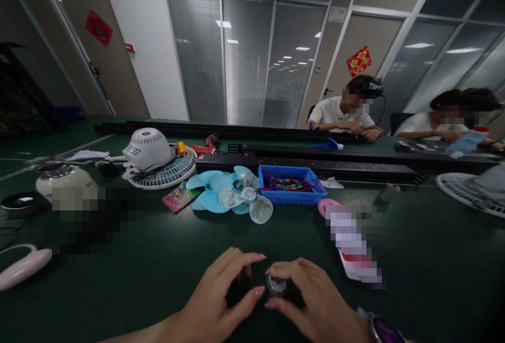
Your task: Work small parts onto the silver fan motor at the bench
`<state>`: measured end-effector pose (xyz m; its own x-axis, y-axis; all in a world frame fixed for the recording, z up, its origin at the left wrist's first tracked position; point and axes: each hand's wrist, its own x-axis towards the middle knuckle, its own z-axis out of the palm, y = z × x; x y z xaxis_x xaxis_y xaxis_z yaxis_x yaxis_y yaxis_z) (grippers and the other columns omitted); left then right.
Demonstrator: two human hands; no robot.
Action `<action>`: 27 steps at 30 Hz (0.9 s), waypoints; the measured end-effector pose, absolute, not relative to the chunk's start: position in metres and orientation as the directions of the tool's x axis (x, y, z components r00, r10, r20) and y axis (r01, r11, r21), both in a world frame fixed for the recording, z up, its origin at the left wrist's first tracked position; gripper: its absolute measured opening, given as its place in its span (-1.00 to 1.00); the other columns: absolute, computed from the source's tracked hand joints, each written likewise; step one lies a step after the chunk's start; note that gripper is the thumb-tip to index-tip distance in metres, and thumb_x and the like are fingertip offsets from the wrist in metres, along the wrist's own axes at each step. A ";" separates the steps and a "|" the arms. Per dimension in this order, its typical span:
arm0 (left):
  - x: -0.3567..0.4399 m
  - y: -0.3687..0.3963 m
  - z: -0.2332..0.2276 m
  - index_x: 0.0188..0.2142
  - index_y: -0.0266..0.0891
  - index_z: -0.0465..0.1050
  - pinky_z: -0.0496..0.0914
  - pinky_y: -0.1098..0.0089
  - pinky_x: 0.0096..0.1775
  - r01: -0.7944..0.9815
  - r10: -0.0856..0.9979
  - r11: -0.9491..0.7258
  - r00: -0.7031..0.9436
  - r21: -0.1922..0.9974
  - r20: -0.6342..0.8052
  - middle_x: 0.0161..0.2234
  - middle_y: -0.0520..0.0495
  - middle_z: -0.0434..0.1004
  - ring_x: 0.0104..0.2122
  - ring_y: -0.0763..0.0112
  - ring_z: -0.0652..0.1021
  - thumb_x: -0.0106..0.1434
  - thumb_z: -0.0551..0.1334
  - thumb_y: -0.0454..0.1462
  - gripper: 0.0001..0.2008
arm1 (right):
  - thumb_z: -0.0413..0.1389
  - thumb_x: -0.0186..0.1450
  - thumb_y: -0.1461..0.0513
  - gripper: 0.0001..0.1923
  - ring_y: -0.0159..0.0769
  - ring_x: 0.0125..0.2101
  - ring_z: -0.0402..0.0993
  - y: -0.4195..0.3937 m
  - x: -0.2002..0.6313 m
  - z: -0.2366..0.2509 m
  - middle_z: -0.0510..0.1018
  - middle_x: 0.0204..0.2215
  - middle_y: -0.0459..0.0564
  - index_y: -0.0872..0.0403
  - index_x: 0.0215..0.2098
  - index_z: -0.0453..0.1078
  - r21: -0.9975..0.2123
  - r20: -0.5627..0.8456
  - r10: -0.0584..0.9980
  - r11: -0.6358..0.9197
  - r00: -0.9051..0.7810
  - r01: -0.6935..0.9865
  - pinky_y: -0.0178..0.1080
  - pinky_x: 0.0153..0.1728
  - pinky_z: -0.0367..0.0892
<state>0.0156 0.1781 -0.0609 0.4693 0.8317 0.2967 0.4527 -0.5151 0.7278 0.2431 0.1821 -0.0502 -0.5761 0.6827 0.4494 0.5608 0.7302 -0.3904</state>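
Observation:
In the head view, my right hand (pixel 317 295) has its fingers and thumb around a small dark round piece with a grey top (pixel 277 284), low in the middle of the green table (pixel 158 264). Its lower part is in shadow, so its kind cannot be made out. Just to the left, my left hand (pixel 221 290) is open, thumb and fingers apart in a C shape, with nothing between them. Its fingertips point at the dark piece without touching it. A watch (pixel 384 328) is on my right wrist.
Ahead lie pale blue fan blades (pixel 213 190) and a blue bin (pixel 292 200) of wires and circuit boards. A phone (pixel 349 243) is to the right. White fan parts (pixel 145 148), a red power drill (pixel 207 145) and long black strips (pixel 307 167) lie farther back. Two people (pixel 343 117) sit across.

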 end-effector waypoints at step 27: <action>0.016 0.197 -0.064 -0.22 0.16 0.62 0.22 0.26 -0.21 0.723 0.937 -0.331 0.329 0.606 0.118 -0.34 -0.02 0.45 -0.27 0.27 0.39 0.25 0.28 -0.10 -0.86 | 0.08 0.33 0.13 -0.50 -0.24 -0.20 0.59 0.186 0.259 -0.051 0.62 -0.12 -0.03 -0.05 0.22 0.18 -0.302 0.535 0.692 0.692 -0.485 0.656 -0.17 -0.17 0.51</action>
<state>0.0162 0.1969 -0.0640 0.3290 0.9369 0.1185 0.7233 -0.3307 0.6062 0.2585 0.1855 -0.0511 -0.4849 0.6921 0.5346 0.6555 0.6923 -0.3017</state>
